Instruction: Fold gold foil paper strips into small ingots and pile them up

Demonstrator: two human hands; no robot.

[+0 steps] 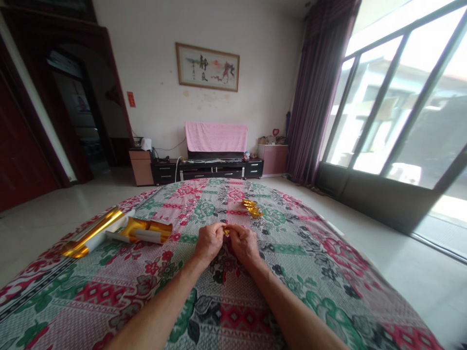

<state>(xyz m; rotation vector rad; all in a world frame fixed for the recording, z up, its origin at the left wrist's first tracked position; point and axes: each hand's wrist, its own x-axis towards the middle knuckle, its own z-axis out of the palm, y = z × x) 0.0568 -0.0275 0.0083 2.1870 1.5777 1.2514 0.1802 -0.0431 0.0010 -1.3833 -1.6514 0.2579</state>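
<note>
My left hand (210,240) and my right hand (243,243) meet above the middle of the patterned cloth. Both are closed, thumbs and fingers pinching a small piece of gold foil (226,232) between them. Most of that piece is hidden by my fingers. Just beyond my right hand lie several folded gold foil pieces (252,209), bunched in a short row. To the left of my left hand rests a curling sheet of gold foil (146,230) with a pale underside. Beside it is a longer rolled gold foil sheet (97,232).
A floral cloth (292,301) covers the rounded surface under my arms. Past its far edge stand a low black cabinet (211,170) and a screen under a pink towel (217,137). Tall windows and a purple curtain (306,97) are on the right; a dark doorway is on the left.
</note>
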